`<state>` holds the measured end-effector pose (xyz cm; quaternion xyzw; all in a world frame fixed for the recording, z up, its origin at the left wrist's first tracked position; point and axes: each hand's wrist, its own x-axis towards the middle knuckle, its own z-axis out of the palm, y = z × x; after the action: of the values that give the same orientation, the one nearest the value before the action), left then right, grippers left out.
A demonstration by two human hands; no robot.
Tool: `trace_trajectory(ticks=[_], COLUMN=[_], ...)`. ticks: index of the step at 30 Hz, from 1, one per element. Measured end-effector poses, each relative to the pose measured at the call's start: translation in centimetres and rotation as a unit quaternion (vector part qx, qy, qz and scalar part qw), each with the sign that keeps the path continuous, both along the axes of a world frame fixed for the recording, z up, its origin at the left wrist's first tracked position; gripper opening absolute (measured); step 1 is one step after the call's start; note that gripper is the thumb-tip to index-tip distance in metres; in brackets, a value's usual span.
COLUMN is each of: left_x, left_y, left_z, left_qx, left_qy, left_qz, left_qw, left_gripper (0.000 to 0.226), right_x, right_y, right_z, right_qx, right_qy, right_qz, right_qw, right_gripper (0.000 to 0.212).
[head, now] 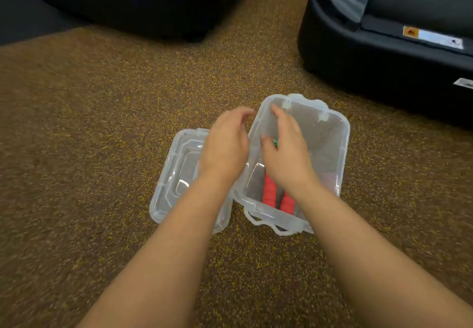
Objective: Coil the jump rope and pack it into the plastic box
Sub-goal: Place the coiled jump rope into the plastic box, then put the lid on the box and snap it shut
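Rope (270, 192) mostly hidden by hands (284, 153) in box (340, 148).

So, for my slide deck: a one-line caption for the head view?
Both hands reach over the clear plastic box, red rope handles inside, lid alongside.

Item count: one clear plastic box (340, 143); one detached clear lid (176, 174) at 9 o'clock of the box; two red jump rope handles (270, 190) inside the box; two hands, left hand (225, 146) and right hand (286, 153); two black machine bases (358, 59) at 12 o'clock.
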<state>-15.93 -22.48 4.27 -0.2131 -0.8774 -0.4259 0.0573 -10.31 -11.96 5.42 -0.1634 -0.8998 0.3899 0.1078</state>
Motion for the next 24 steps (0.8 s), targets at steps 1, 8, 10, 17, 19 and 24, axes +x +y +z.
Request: trace_trajectory(ticks=[1,8,10,17,19,24], left_x=[-0.4,-0.7,0.7,3.2,2.9,2.6], left_y=[-1.5,-11.4,-13.1,-14.9,-14.6,-13.4], left_z=[-0.2,-7.6,-9.6,-11.4,-11.6,-11.7], left_qx=[0.003,-0.092,-0.123,-0.248,-0.237,-0.204], left_qy=[0.006,-0.154,-0.205,-0.335,-0.36,-0.384], left_qz=[0.021,0.099,0.098,0.147,0.168,0.194], left_qw=[1.0,0.979,0.966,0.897,0.887,0.879], left_gripper=[0.035,0.042,0.043,0.061,0.064,0.07], right_x=[0.0,2.7,3.9,5.8,5.9,5.8], right_y=[-1.5,-12.5,-13.6,-11.9,-11.4,-11.5], right_z=[0.5,-1.7,-4.4,-11.5,-11.8,-12.2], right_qx=[-0.011,-0.104,-0.122,-0.015,-0.019,-0.062], right_qy=[0.029,0.097,0.05,-0.172,-0.21,-0.286], right_qz=[0.015,0.169,0.189,0.101,0.105,0.098], right_qw=[0.999,0.975,0.973,0.98,0.972,0.951], right_gripper=[0.055,0.048,0.048,0.057,0.062,0.075])
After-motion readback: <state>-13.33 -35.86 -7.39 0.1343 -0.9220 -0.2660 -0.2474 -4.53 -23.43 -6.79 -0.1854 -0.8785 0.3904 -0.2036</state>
